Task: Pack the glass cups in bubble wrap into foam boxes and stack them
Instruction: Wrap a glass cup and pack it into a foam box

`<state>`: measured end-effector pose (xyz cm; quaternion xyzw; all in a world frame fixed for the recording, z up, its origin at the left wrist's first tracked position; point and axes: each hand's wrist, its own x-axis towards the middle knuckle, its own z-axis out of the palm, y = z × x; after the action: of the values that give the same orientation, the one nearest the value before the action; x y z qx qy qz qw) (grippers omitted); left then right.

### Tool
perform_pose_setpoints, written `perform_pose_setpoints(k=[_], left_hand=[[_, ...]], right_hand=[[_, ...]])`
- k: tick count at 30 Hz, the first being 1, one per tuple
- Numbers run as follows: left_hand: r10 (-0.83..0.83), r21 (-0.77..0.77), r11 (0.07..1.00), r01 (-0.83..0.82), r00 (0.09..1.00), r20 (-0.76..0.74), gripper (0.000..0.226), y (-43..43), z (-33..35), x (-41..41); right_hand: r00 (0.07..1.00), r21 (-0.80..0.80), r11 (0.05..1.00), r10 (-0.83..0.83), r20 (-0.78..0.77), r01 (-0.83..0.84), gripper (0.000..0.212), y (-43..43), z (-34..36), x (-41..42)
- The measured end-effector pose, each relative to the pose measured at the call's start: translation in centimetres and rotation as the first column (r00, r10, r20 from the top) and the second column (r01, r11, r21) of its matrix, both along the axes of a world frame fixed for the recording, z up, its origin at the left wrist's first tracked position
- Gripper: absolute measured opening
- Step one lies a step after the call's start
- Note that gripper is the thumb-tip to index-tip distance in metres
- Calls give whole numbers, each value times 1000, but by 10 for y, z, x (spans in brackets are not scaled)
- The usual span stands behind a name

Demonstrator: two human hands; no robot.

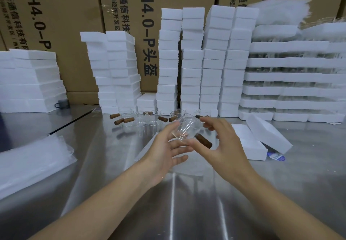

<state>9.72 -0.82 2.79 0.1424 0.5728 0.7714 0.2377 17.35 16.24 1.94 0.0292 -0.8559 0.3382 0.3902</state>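
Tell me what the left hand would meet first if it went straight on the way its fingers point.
The glass cup, right at the fingertips of the left hand, with the right hand gripping it. Whether they already touch is unclear.

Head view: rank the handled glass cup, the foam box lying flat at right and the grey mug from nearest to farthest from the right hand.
1. glass cup: held in the fingers of the right hand, at its left side.
2. foam box: flat on the table, just right of the hand.
3. grey mug: far left, at the back by the foam stacks.
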Motion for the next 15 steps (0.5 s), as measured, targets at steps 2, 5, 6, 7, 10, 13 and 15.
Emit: perform_pose_setpoints(k=[2, 5, 6, 7, 10, 13, 15], left_hand=[[17, -1, 1000, -17, 999, 40, 61, 1, 0, -1], [33, -9, 999, -33, 999, 34, 64, 1, 1, -3], [33, -19, 999, -33, 999, 16, 66, 1, 1, -4], [29, -36, 999, -30, 1000, -7, 67, 1, 1, -4], [40, -112, 992, -55, 991, -129, 68, 3, -3, -6], [122, -182, 963, -197, 926, -358, 70, 8, -10, -6], [68, -294, 906, -305, 790, -610, 58, 8, -22, -10]], right_hand=[[992, -63, 997, 41, 117, -34, 48, 2, 1, 2], [962, -88, 992, 110, 250, -91, 43, 3, 2, 5], [950, -118, 986, 146, 275, -118, 40, 3, 2, 5], [938, -165, 974, 195, 287, -152, 37, 2, 2, 5], [921, -314, 927, 291, 261, -204, 33, 1, 5, 2], [941, -515, 851, 248, 229, -99, 37, 4, 10, -3], [953, -628, 778, 204, 225, -18, 36, 11, 11, -5]])
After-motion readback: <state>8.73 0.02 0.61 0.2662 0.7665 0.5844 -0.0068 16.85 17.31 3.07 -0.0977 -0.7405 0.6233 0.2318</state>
